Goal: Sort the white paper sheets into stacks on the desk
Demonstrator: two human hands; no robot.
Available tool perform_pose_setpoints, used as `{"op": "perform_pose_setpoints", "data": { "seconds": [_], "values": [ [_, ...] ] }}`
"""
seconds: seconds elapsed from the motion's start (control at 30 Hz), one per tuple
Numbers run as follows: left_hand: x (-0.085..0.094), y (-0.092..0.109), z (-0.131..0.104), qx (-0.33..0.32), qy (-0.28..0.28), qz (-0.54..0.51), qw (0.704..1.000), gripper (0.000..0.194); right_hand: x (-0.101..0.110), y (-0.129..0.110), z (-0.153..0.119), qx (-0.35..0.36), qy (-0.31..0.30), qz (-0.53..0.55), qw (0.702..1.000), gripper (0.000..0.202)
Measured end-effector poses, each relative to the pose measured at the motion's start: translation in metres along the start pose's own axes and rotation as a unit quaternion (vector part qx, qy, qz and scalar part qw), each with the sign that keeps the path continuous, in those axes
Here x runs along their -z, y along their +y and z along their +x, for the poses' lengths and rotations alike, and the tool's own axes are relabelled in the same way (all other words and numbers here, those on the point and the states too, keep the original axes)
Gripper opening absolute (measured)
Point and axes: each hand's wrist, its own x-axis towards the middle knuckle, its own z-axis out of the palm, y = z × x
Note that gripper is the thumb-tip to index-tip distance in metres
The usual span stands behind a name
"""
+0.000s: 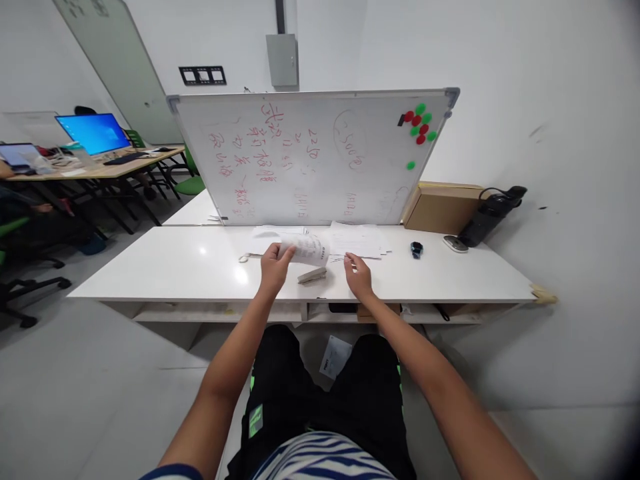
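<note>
My left hand pinches the lower left edge of some printed paper, which is lifted and slightly curled over the white desk. Just below that paper lies a grey stapler. My right hand is at the front edge of a stack of papers, its fingers curled close together; whether anything thin is between them is too small to make out. More sheets lie partly hidden behind the held paper.
Behind the papers leans a whiteboard with red writing and magnets. To the right are a smartwatch, a computer mouse, a black bottle and a cardboard box. A shelf runs under the desk. Another desk with monitors stands far left.
</note>
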Motion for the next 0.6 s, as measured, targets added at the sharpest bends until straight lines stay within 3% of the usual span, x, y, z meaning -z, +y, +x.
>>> {"op": "perform_pose_setpoints", "data": {
  "seconds": [0.1, 0.17, 0.33, 0.5, 0.6],
  "values": [
    [-0.016, 0.023, -0.013, -0.033, -0.099, 0.025, 0.994, 0.026, -0.006, -0.040, -0.023, -0.047, 0.037, 0.128, 0.990, 0.055],
    [-0.023, 0.035, -0.022, -0.056, -0.169, 0.033, 0.983, 0.027, -0.005, -0.057, -0.040, -0.091, 0.008, 0.188, 0.978, 0.055],
    [-0.039, 0.046, -0.052, -0.035, -0.314, 0.033, 0.948, 0.036, 0.002, -0.063, -0.074, -0.125, -0.070, 0.340, 0.930, 0.057],
    [-0.062, 0.025, -0.084, 0.106, -0.318, -0.078, 0.939, 0.040, 0.002, -0.053, -0.094, -0.132, -0.046, 0.477, 0.868, 0.065],
    [-0.074, 0.013, -0.099, 0.210, -0.316, -0.179, 0.908, 0.040, 0.005, -0.049, -0.103, -0.155, -0.028, 0.525, 0.836, 0.067]
  ]
}}
